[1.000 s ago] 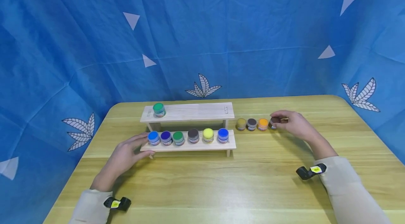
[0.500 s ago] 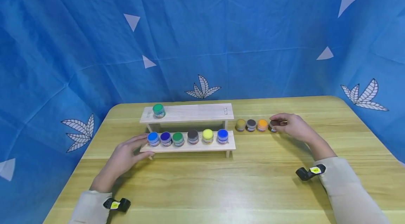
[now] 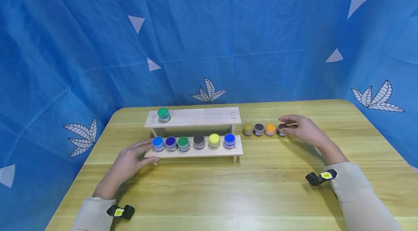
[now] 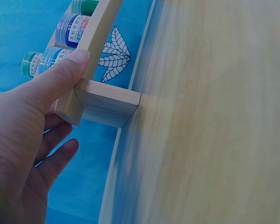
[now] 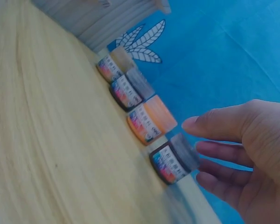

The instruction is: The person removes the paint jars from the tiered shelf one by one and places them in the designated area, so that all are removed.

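Note:
My left hand (image 3: 128, 160) grips the left end of the lower shelf of a two-step wooden rack (image 3: 192, 153). In the left wrist view, the thumb (image 4: 77, 58) presses on the shelf's front edge and the other fingers lie behind it. On this shelf several paint jars stand in a row, the light blue jar (image 3: 158, 144) nearest that hand. On the upper shelf is a green-lidded jar (image 3: 164, 115). My right hand (image 3: 305, 129) is around a dark brown paint jar (image 5: 170, 163) on the table, thumb apart from its lid in the right wrist view.
Left of the brown jar, an orange jar (image 3: 270, 130), a dark grey jar (image 3: 259, 130) and an ochre jar (image 3: 248, 130) stand in line beside the rack. A blue patterned cloth (image 3: 209, 35) hangs behind the wooden table (image 3: 215, 194).
The right hand's fingers have loosened slightly around the brown jar, and more of the jar shows. The left hand keeps its hold on the rack. The head view has shifted a little.

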The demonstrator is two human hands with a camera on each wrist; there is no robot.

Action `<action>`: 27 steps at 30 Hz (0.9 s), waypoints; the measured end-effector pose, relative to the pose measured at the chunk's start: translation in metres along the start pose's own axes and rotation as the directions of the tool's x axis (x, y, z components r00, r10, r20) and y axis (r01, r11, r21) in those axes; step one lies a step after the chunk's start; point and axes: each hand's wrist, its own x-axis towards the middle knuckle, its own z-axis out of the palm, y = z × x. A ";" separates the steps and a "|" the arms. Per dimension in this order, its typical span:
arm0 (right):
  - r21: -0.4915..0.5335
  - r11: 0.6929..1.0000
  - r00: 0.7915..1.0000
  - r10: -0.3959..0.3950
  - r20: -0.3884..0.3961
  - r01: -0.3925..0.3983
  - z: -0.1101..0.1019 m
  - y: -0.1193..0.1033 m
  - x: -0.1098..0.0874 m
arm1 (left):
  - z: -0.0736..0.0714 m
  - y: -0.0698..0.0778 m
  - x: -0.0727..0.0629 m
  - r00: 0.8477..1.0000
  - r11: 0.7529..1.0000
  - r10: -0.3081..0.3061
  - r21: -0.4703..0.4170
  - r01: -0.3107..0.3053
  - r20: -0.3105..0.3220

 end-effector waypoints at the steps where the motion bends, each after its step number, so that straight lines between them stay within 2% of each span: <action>1: 0.003 1.000 1.000 -0.003 -0.004 0.003 -0.001 -0.002 0.000 | 0.000 0.000 0.000 1.000 1.000 -0.001 -0.001 0.001 0.000; 10: 0.001 0.999 0.998 -0.035 -0.046 0.035 -0.006 -0.020 0.000 | 0.001 0.000 0.001 1.000 1.000 0.017 -0.001 -0.017 -0.005; 15: -0.045 0.997 0.997 -0.067 -0.048 0.065 -0.011 -0.035 0.005 | 0.000 -0.001 0.001 1.000 1.000 0.019 -0.005 -0.019 -0.013; 20: -0.093 0.992 0.995 -0.094 -0.028 0.091 -0.012 -0.051 0.011 | 0.000 -0.001 0.001 0.999 0.999 0.032 -0.004 -0.032 -0.019; 27: -0.174 0.972 0.987 -0.159 0.013 0.159 -0.007 -0.080 0.021 | 0.000 -0.001 0.000 1.000 1.000 0.013 -0.006 -0.013 -0.007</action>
